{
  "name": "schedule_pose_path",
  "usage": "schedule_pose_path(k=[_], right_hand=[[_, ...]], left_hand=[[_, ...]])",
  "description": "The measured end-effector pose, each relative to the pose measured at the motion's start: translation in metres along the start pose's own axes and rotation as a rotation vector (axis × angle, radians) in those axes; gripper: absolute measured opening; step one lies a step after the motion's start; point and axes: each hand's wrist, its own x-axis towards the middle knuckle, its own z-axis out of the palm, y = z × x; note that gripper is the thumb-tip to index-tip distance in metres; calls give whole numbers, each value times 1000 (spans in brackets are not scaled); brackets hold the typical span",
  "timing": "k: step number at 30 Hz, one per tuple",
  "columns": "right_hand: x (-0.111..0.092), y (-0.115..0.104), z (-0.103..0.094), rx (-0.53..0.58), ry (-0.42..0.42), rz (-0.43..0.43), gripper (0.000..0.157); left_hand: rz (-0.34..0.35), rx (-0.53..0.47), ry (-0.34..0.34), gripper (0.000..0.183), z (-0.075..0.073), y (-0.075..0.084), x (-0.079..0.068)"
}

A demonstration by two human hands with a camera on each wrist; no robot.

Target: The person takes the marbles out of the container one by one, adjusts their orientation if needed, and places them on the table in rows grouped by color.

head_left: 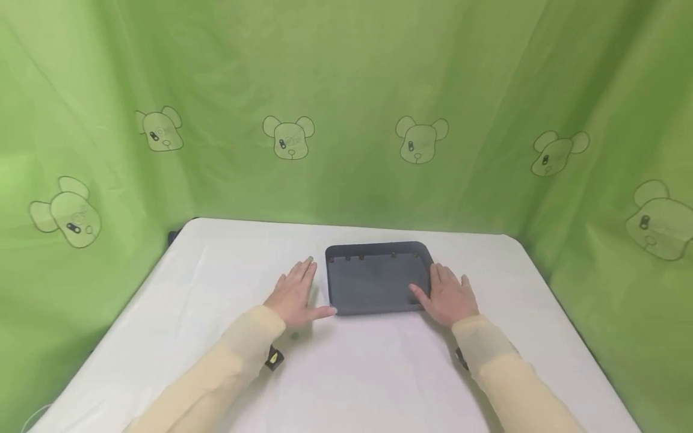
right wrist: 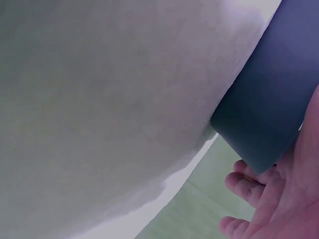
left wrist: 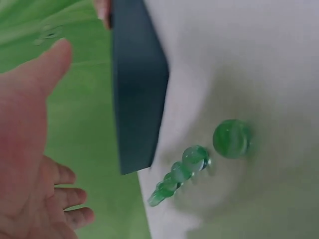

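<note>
A dark grey rectangular tray (head_left: 373, 308) lies on the white-covered table, with several small marbles (head_left: 361, 257) along its far inner wall. My right hand (head_left: 449, 297) holds the tray's right side, thumb over the rim inside and fingers along the outer wall. My left hand (head_left: 295, 294) is spread at the tray's left, its thumb tip close by the near left corner and nothing in its grasp. In the left wrist view, a green glass marble (left wrist: 232, 138) sits apart from a row of green marbles (left wrist: 180, 172) on the cloth beneath that hand.
The white tablecloth (head_left: 368, 373) extends around the tray to the table's edges. Green curtains (head_left: 352, 72) printed with bear faces enclose the back and both sides. Black straps with small devices (head_left: 274, 358) are worn at the wrists.
</note>
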Motion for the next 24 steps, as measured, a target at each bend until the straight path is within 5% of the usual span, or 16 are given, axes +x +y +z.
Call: schedule_pose_path(k=[9, 15, 24], right_hand=[[-2, 0, -2, 21, -7, -3, 95], [-3, 0, 1, 22, -13, 1, 95], [1, 4, 5, 23, -2, -8, 97]], left_hand=[[-82, 136, -81, 118, 19, 18, 42], [-121, 220, -83, 124, 39, 25, 48], [-153, 252, -86, 128, 44, 28, 52]])
